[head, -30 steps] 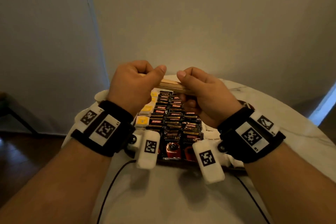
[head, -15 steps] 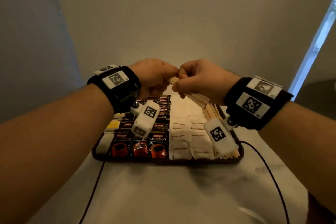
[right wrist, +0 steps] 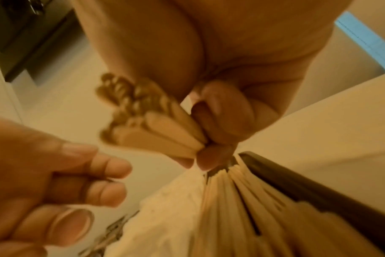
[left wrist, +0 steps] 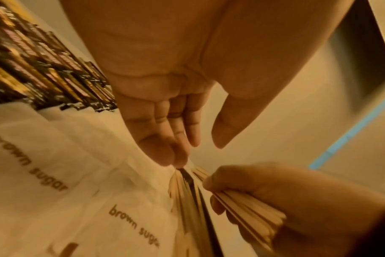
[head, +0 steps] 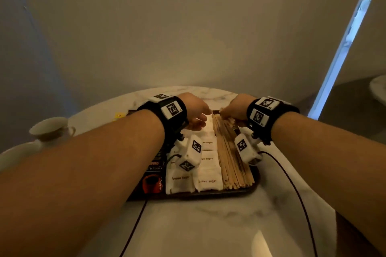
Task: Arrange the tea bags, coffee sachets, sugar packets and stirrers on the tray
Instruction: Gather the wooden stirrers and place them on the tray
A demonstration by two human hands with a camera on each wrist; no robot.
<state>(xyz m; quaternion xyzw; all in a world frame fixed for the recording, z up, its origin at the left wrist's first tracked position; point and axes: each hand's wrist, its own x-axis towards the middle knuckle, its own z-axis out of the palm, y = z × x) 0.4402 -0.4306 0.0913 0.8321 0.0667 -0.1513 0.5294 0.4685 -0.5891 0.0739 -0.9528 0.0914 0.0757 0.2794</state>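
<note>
A dark tray holds rows of dark coffee sachets on its left, white brown-sugar packets in the middle and a layer of wooden stirrers along its right side. At the tray's far end my right hand grips a bundle of stirrers just above the ones lying there. My left hand hovers over the far sugar packets with straight fingers and holds nothing. A small yellow packet shows at the far left.
The tray sits on a round white marble table. A teacup on a saucer stands at the left edge. Black cables run from both wrist cameras over the near tabletop. A wall lies behind the table.
Both hands dropped from above the tray to its far end. The left hand let go of the stirrer bundle and opened; the right hand still holds it, now low over the stirrer pile.
</note>
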